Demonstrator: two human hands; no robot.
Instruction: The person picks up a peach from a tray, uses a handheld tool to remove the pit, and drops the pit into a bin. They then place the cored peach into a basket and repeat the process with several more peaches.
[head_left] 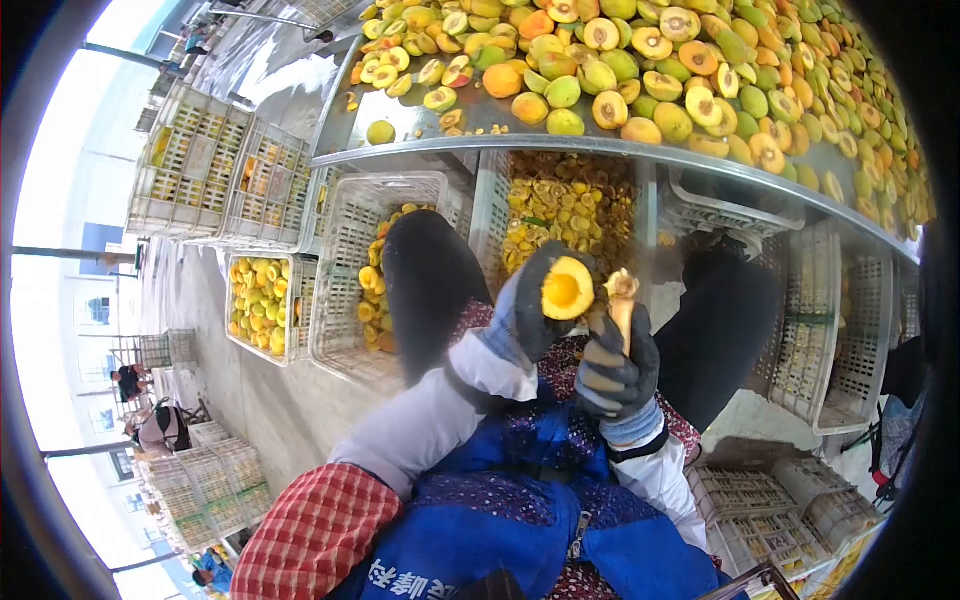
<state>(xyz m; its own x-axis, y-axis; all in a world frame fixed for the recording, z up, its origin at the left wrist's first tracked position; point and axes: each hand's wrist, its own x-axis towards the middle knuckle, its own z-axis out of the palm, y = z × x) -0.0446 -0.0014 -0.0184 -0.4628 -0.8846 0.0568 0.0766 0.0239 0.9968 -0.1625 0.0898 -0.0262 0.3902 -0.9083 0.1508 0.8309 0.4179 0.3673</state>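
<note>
My left hand [532, 305], in a dark-palmed work glove, is closed around a halved yellow peach [566, 289]. Its cut face, with a round orange hollow in the middle, is turned up toward me. Close beside it, my right hand [618, 372], also gloved, grips a short pale stick-like tool [621, 312]. Fruit pulp seems to cling to the tool's upper end, so its exact kind is not clear. The tool and the peach half are slightly apart. Both hands are over my lap, above the blue apron [470, 530].
A metal table [410, 146] heaped with peach halves [700, 60] stands in front. Beneath its edge, a crate [490, 215] holds pits and scraps. Left of my knee are a crate of peaches [340, 290] and a smaller one [290, 330]. Stacked crates [190, 165] stand farther left.
</note>
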